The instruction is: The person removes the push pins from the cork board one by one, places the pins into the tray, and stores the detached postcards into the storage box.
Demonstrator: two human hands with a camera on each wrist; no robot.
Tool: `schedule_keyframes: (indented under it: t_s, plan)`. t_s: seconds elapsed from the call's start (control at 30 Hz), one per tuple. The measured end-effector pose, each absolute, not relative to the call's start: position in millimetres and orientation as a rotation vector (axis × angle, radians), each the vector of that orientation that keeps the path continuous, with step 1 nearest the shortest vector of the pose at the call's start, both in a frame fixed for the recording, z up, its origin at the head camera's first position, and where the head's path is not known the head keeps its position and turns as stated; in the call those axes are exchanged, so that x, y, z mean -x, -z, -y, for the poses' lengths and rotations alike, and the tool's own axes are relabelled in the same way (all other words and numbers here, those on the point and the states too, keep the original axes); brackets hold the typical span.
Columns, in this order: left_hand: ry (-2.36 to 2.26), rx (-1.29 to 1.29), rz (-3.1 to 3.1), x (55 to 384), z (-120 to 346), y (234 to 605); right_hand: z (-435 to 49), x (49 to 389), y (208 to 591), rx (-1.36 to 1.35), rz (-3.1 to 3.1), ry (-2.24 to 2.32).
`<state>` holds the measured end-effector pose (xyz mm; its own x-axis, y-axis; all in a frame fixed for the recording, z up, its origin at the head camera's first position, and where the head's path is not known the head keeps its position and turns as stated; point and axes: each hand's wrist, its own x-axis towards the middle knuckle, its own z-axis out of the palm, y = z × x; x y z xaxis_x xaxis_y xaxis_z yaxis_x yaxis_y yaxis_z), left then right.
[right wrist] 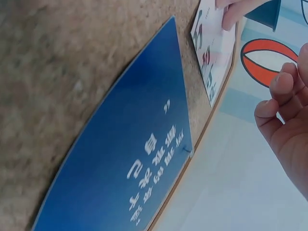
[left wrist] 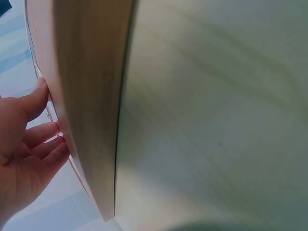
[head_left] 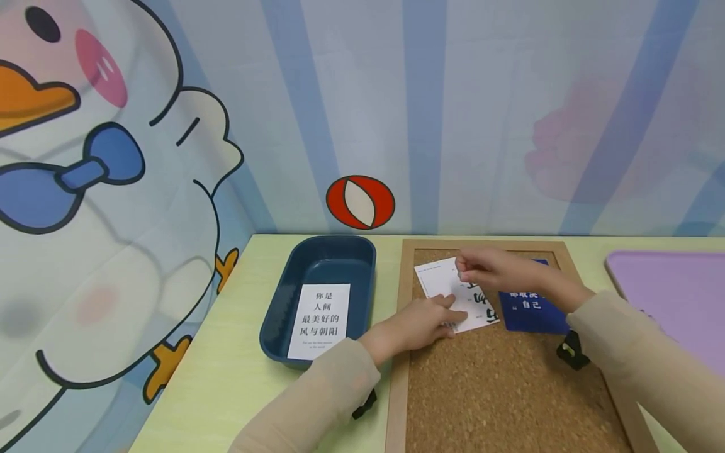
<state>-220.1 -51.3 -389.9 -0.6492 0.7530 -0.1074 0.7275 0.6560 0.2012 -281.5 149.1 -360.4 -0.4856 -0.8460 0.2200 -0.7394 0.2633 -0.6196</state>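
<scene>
Left hand (head_left: 417, 323) spread on white card (head_left: 444, 283) | right hand (head_left: 494, 267) curled above

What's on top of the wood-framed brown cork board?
On the cork board: a white rectangular card with dark print, the left hand touching it, and a blue rectangular card with white lettering. In the head view, the right hand partly covers both; beneath the cards is hidden.

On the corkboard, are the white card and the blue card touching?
Apart: the right wrist view shows a strip of cork between the white card and the blue card.
</scene>
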Motion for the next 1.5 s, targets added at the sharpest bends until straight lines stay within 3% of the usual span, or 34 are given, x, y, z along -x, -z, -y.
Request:
schedule_keyframes:
  t_s: [1.5]
  plan:
    - [-0.301, -1.203, -2.698, 217.4, 54.6, 394.2, -260.2, 256.3, 333.3, 1.259, -2.542, 1.086]
